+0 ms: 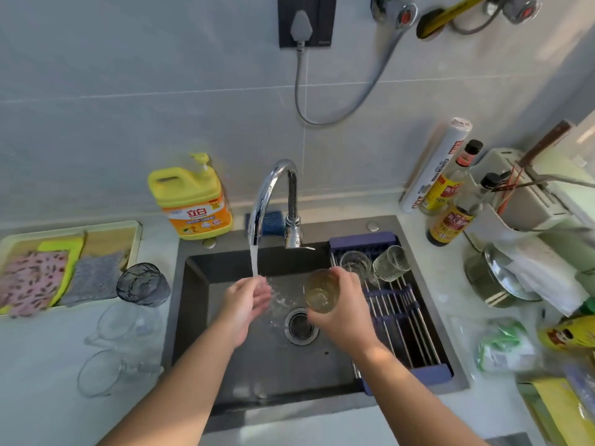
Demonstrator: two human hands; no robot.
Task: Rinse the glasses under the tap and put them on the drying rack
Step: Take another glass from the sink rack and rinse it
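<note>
Clear glasses (125, 320) are kept waiting on the bench (42, 365), left of the sink (257, 355). The left hand (246, 299) is held open under the water. An amber glass (320, 292) is gripped by the right hand (343, 312) beside the drying rack (402, 313), where two glasses (373, 263) are set, likely to drip.

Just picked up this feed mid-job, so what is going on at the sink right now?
A person is rinsing glasses at a dark sink. The tap is running, and the left hand is open under the stream. The right hand holds an amber glass beside the stream, not under it. Two clear glasses already sit on the drying rack across the sink's right side. A dark glass and some clear ones wait on the left counter.
</note>
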